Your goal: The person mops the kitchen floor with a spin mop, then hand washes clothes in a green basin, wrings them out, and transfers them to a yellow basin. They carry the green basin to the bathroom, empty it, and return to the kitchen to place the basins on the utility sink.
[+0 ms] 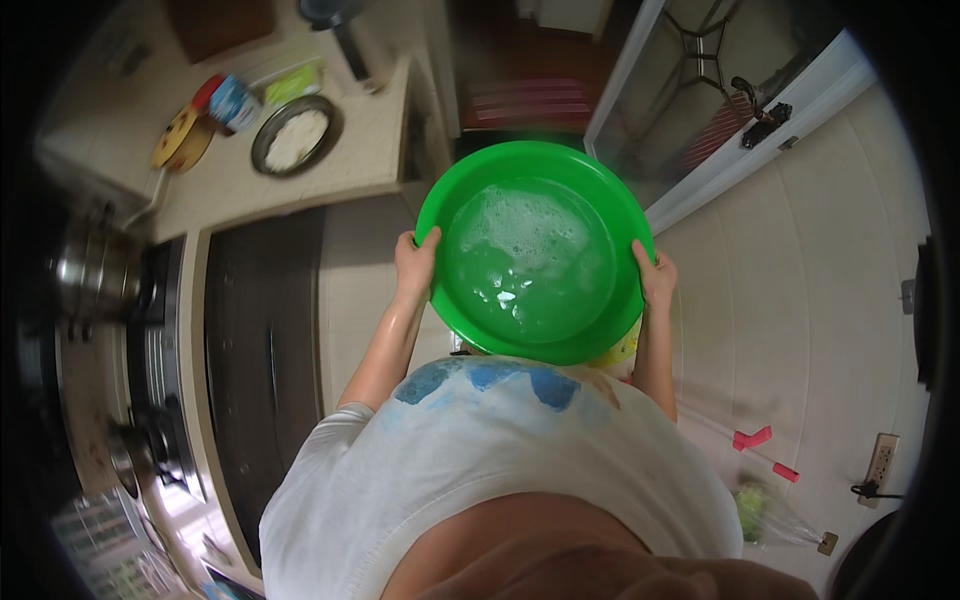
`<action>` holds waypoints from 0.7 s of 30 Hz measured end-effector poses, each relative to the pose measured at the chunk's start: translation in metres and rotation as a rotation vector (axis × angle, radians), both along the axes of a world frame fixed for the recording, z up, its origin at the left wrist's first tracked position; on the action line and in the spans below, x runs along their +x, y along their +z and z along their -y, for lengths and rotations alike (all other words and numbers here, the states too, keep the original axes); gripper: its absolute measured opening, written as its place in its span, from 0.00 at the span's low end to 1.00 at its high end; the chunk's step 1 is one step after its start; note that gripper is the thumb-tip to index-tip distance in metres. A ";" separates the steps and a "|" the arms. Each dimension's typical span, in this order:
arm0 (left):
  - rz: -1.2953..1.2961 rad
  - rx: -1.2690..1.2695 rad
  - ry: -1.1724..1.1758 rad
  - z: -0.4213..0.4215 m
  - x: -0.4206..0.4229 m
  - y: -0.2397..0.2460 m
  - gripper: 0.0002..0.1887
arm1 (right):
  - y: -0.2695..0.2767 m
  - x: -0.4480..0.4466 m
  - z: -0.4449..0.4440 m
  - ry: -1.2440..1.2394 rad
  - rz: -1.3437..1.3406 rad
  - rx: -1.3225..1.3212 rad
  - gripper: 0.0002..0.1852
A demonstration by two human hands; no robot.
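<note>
A round green plastic basin [534, 161] is held up in front of my body, its near rim close to my white shirt. Foamy water [517, 247] covers its bottom, with suds gathered towards the far side and light glinting off the near part. On the left side of the rim, my left hand [417, 261] grips with the thumb over the edge. My right hand [654, 277] has hold of the opposite side in the same way. The fingers of both hands are mostly hidden beneath the rim.
Left, the counter [360, 150] carries a pan [296, 139] of white food, a red-lidded container [232, 101] and a yellow pot [184, 139]. A stove [154, 375] lies nearer me. Ahead right stands a glass door [697, 112]. Pink-handled sticks [752, 438] lean by the right wall.
</note>
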State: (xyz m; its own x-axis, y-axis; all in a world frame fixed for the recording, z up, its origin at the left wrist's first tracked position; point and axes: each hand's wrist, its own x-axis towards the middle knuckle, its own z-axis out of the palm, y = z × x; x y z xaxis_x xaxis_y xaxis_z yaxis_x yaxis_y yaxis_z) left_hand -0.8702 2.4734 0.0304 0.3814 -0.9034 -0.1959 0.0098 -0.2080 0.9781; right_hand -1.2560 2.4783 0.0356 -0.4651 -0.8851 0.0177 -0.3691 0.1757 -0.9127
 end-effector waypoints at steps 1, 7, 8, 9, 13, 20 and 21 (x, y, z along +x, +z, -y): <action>-0.010 0.030 -0.025 0.027 -0.001 0.001 0.17 | 0.002 0.000 0.019 -0.020 0.001 -0.003 0.20; -0.066 0.009 -0.063 0.200 -0.030 -0.006 0.14 | 0.010 -0.019 0.160 -0.122 -0.052 -0.034 0.20; -0.074 -0.013 -0.067 0.226 -0.035 -0.008 0.13 | 0.009 -0.021 0.187 -0.133 -0.111 -0.083 0.20; -0.010 0.040 -0.053 0.249 -0.039 -0.011 0.14 | 0.008 -0.023 0.211 -0.137 -0.161 -0.116 0.20; 0.098 0.051 -0.018 0.347 -0.053 -0.002 0.16 | 0.023 -0.035 0.311 -0.165 -0.194 -0.024 0.22; 0.075 0.084 -0.015 0.543 -0.065 0.010 0.20 | 0.036 -0.057 0.516 -0.074 -0.128 -0.043 0.22; 0.129 0.029 -0.006 0.570 -0.066 0.008 0.20 | 0.032 -0.058 0.546 -0.061 -0.162 -0.030 0.22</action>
